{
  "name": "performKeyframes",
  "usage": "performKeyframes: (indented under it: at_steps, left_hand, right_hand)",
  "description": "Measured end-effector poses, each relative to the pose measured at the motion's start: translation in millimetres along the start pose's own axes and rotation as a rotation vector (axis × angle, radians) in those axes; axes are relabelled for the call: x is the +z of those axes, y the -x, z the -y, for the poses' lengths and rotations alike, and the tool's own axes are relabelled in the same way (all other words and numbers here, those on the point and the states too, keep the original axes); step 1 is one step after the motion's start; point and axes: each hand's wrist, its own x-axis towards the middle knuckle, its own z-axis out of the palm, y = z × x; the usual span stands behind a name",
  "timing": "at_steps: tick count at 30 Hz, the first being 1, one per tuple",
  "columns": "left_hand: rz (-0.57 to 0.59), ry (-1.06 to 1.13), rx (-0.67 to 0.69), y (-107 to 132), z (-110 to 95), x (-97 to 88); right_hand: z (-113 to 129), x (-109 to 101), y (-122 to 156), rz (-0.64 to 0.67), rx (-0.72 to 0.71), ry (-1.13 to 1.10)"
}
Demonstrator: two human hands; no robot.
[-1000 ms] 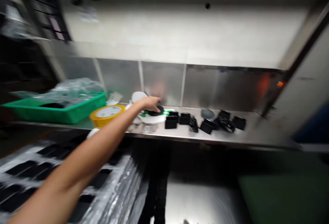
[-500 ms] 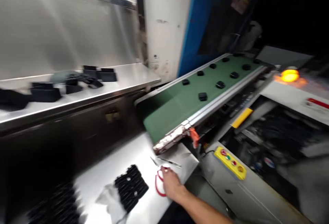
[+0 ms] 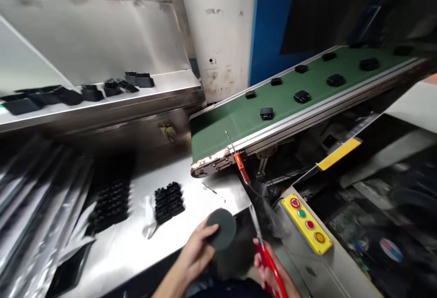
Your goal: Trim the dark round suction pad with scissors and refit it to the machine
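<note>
My left hand [image 3: 196, 254] grips a dark round disc [image 3: 222, 228] by its edge, low in the middle of the view, just off the front corner of the steel table [image 3: 136, 243]. My right hand [image 3: 271, 273] is closed on red-handled scissors [image 3: 262, 243], whose blades point up and to the left, close to the disc's right side. Both hands hover above a dark gap in front of me.
A green conveyor belt [image 3: 239, 120] carries several small black parts [image 3: 266, 114] up to the right. A steel shelf [image 3: 102, 102] holds more black parts [image 3: 138, 79]. Black trays [image 3: 168, 201] lie on the table. A yellow button box [image 3: 306, 223] stands at the right.
A second ago my left hand reached to the disc on the shelf. It has brought the disc down in front of me, and my right hand has lifted the scissors from the table.
</note>
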Motion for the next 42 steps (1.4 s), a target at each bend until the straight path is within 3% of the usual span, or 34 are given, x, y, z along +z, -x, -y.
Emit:
performKeyframes:
  at_steps: [3,6,9,13,18,25,31,42]
  left_hand:
    - [0.047,0.099,-0.056,-9,66,27.6]
    - [0.101,0.136,-0.076,-6,112,50.3]
    - [0.137,0.168,-0.085,0,141,63.5]
    - [0.101,0.164,-0.079,4,167,74.1]
    - [0.118,0.118,-0.083,5,184,74.7]
    - [0.160,0.043,-0.098,5,191,71.2]
    - [0.079,-0.015,-0.155,2,195,65.4]
    - [0.003,-0.037,-0.126,-8,205,57.6]
  right_hand:
    - [-4,-30,32,-0.082,-0.006,0.111]
    - [6,-42,54,-0.209,-0.077,0.424]
    - [12,-51,65,-0.330,-0.168,0.765]
    - [4,-65,77,-0.417,-0.186,0.903]
    - [-11,-74,88,-0.446,-0.163,0.881]
    - [-19,-79,92,-0.452,-0.176,0.801]
    - [-21,-90,94,-0.405,-0.169,0.736]
    - [-25,-90,94,-0.343,-0.067,0.796]
